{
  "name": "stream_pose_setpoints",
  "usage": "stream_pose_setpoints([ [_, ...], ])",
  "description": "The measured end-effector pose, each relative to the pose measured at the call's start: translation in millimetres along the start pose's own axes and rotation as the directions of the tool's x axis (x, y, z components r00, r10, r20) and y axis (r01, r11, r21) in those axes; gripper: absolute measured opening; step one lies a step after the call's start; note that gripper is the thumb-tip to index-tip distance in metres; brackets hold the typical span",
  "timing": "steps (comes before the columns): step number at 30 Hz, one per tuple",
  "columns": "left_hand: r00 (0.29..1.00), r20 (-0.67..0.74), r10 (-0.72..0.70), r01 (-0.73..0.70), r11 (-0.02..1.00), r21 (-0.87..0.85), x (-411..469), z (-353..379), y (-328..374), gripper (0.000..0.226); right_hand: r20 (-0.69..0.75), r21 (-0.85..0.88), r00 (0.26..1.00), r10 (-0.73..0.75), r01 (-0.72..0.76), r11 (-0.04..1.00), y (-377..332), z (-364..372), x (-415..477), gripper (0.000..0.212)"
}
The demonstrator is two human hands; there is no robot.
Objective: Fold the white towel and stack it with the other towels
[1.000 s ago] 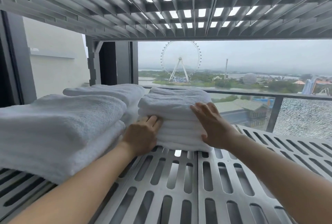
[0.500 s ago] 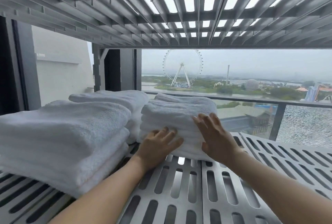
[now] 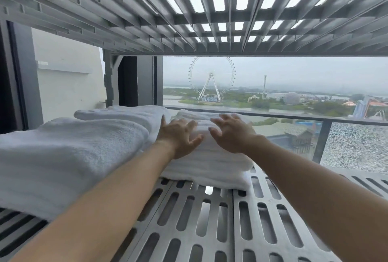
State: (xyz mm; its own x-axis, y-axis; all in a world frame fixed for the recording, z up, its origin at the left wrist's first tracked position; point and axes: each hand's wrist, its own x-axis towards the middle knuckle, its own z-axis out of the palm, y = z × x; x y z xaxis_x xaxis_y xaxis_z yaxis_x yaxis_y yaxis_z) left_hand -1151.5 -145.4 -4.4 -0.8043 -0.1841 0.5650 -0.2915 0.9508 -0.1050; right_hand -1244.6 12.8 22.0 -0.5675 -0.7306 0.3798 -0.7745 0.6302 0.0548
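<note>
So the folded white towel stack [image 3: 210, 161] sits on the slotted metal shelf [image 3: 210, 219], roughly in the middle, a bit back from the front edge. It's several layers of white terry piled flat, edges mostly lined up, with the bottom layer poking out a little toward the camera

Both hands are in front of it with fingers spread. The left hand [image 3: 178, 135] is palm-forward against the upper left part of the stack, fingers splayed and loose, not gripping anything. The right hand [image 3: 230, 133] is the same deal on the upper right part, fingers fanned out and slightly curled, nothing pinched in it. Whether the palms are actually pressing on the cloth or just hovering over it I honestly can't tell from this angle, they overlap the towel front but there's some motion blur

Just left of the stack, touching or nearly so, there's another folded towel pile [image 3: 130, 116] further back, and a bigger thick pile [image 3: 69, 156] nearer the camera on the far left

Above everything is another slotted shelf [image 3: 189, 9] with light coming through. Behind is a window view with a ferris wheel [image 3: 212, 79] and a glass balcony railing [image 3: 319, 142]
</note>
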Motion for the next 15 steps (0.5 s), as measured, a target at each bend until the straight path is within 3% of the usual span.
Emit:
stream_pose_setpoints([
  [2, 1.000, 0.029, 0.011, -0.010, 1.000, -0.008, -7, 8, -5, 0.066, 0.075, -0.003, 0.997, -0.004, 0.005, 1.000, 8, 13, 1, 0.057],
  [8, 0.987, 0.154, -0.039, 0.036, 0.999, 0.026, -22, 10, 1, 0.070, -0.005, 0.013, 0.999, -0.046, 0.046, 0.999, 19, 27, -9, 0.056],
  [12, 0.948, 0.255, -0.190, 0.183, 0.982, 0.050, -30, -15, 16, 0.073, -0.196, 0.066, 0.978, -0.073, 0.087, 0.994, 13, 9, -27, 0.044],
  [15, 0.971, 0.159, -0.182, 0.182, 0.983, 0.009, -46, -35, 28, 0.072, -0.343, -0.035, 0.923, -0.172, 0.170, 0.985, 10, -1, -47, 0.042],
])
